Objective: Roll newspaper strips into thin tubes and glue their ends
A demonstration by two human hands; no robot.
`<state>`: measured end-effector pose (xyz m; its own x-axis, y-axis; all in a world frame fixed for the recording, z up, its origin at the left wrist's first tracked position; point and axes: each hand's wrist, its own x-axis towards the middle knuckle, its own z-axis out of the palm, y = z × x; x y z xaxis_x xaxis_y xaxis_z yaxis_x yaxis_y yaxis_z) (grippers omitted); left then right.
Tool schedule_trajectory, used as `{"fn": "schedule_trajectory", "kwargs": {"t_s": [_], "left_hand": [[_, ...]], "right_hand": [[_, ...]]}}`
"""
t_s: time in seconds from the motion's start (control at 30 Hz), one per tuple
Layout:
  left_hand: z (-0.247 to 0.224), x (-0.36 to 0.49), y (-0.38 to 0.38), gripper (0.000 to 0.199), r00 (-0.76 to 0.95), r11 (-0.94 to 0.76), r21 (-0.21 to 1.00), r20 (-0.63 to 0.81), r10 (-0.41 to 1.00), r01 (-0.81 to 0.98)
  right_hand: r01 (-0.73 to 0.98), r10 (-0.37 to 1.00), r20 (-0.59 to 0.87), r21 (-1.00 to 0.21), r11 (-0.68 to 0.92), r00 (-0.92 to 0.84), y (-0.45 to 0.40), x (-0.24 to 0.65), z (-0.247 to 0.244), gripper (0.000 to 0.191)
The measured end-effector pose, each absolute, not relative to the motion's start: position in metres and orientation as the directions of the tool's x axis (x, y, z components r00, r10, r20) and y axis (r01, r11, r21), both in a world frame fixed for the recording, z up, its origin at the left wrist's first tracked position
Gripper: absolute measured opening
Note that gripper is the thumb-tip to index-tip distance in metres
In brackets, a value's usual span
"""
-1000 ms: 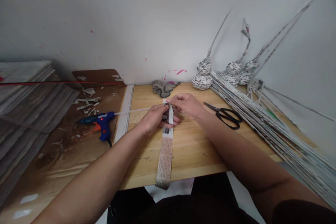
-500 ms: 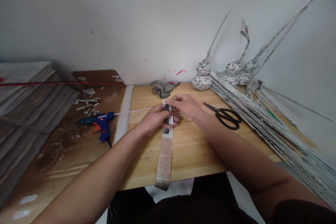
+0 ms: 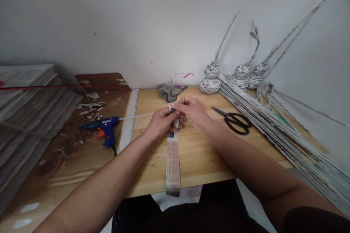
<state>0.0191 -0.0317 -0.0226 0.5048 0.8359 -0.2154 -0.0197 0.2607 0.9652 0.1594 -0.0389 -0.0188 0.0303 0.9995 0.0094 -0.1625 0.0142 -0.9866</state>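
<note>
A long strip of newspaper [image 3: 172, 158] runs down the wooden table, and its lower end curls over the front edge. My left hand [image 3: 162, 121] pinches the strip near its upper part, fingers partly behind it. At the strip's far end, my right hand [image 3: 190, 110] grips it with thumb on top and fingers curled beneath. Just beyond both hands lies a crumpled grey cloth [image 3: 168, 93]. To the right of my right hand rest black-handled scissors [image 3: 233, 121], blades pointing to the far left.
A blue glue gun [image 3: 107, 127] with a lit red light lies left, among paper scraps. Stacked newspapers [image 3: 30, 116] stand at far left, beside a white strip [image 3: 128, 120]. Woven paper gourd shapes [image 3: 210, 78] and a bundle of rolled paper sticks [image 3: 262, 120] occupy the right.
The lower end of the newspaper strip has swung slightly right and hangs straighter. Both hands keep their hold in nearly the same place.
</note>
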Motion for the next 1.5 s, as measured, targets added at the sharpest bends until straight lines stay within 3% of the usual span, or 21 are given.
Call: {"fn": "schedule_trajectory", "kwargs": {"t_s": [0.1,0.2,0.43,0.6,0.77,1.1,1.4,1.5], "left_hand": [[-0.019,0.017,-0.03,0.029,0.533,0.306,0.95,-0.23,0.814,-0.057],[-0.018,0.015,-0.028,0.03,0.541,0.332,0.939,-0.234,0.808,-0.09],[-0.019,0.014,-0.026,0.025,0.519,0.312,0.948,-0.234,0.822,-0.066],[-0.022,0.015,-0.026,0.025,0.534,0.309,0.95,-0.244,0.809,-0.034],[-0.023,0.015,-0.026,0.027,0.553,0.287,0.958,-0.238,0.798,-0.002],[-0.025,0.012,-0.023,0.033,0.627,0.271,0.961,-0.184,0.757,-0.045],[-0.017,0.018,-0.024,0.016,0.415,0.244,0.968,-0.197,0.888,-0.062],[-0.016,0.018,-0.024,0.012,0.387,0.222,0.973,-0.184,0.903,-0.057]], "right_hand": [[-0.173,1.0,-0.017,-0.985,-0.021,-0.023,-0.039,0.164,-0.014,0.043],[-0.072,0.991,-0.03,-0.997,-0.04,-0.128,-0.037,0.174,-0.01,0.042],[0.037,0.964,0.002,-0.999,0.012,-0.264,-0.035,0.187,-0.01,0.031],[0.029,0.966,0.004,-1.0,0.012,-0.26,-0.037,0.183,-0.009,0.027],[-0.035,0.99,-0.038,-0.998,-0.043,-0.137,-0.039,0.176,-0.007,0.024],[-0.073,0.99,-0.108,-0.991,-0.114,-0.086,-0.033,0.179,-0.012,0.027],[0.035,0.996,-0.074,-0.997,-0.073,-0.04,-0.03,0.184,-0.015,0.036],[0.085,0.992,-0.082,-0.994,-0.074,-0.1,-0.03,0.186,-0.017,0.038]]}}
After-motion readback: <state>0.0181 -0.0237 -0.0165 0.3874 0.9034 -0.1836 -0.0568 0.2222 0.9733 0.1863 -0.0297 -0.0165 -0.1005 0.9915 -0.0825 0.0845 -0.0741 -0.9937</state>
